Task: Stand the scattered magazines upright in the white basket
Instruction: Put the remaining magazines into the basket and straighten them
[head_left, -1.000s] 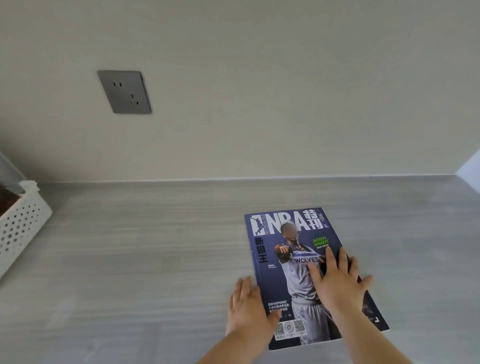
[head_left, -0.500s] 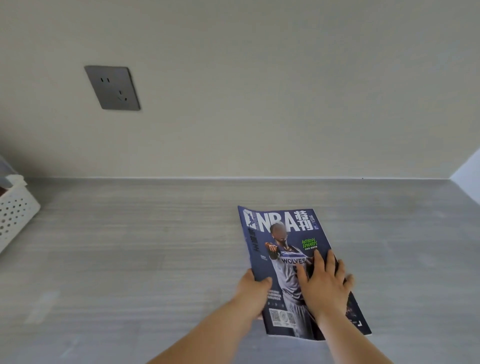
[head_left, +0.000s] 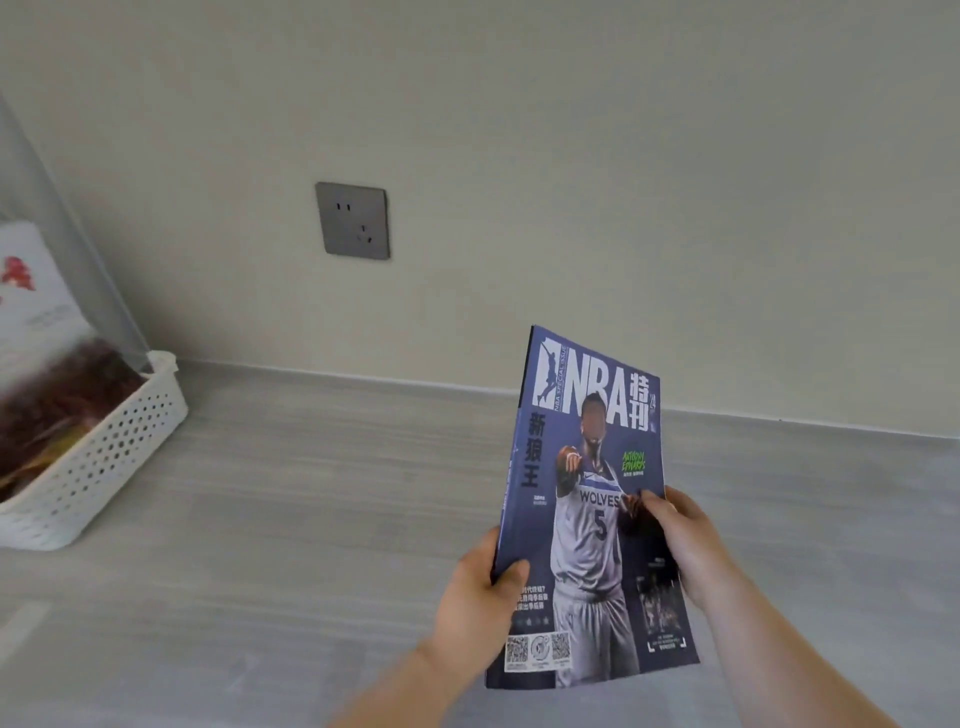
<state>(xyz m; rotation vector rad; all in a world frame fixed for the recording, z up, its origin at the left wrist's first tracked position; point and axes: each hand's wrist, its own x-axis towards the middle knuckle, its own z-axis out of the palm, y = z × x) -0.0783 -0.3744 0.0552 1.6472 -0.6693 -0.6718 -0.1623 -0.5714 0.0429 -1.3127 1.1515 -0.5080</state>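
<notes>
Grey wood-grain counter (head_left: 311, 519) under a plain cream wall, with a grey wall socket (head_left: 353, 221) set above it and taken as landmark throughout.

Head view only. Below and right of the socket: blue basketball magazine (head_left: 587, 499), lifted clear of the counter, cover facing the camera, tilted with its top edge leaning back toward the wall. Left hand (head_left: 478, 592) clamped on the spine edge near the lower corner, thumb across the cover, fingers hidden behind. Right hand (head_left: 680, 540) pinching the opposite, open edge at mid-height, thumb tip on the cover, fingers wrapped behind. Both hands closed on the same magazine.

Far down-left of the socket, at the picture's edge: white basket (head_left: 119, 457), perforated wall, sitting on the counter, well apart from the held magazine. Inside it, other printed matter already leaning: dark reddish magazine cover (head_left: 57, 405) and, behind it, white magazine with red marks (head_left: 31, 291). Blurred; titles unreadable.

Handling, as a judgement: light, thin, glossy and floppy; likely to sag or fan open if gripped by one corner only. Best held along the spine, where the pages are bound and stiffest, with a second grip on the free edge to keep pages shut. Slick cover, so firm pinch rather than flat palm. For insertion, bottom edge down first, sliding in beside the leaning ones.
</notes>
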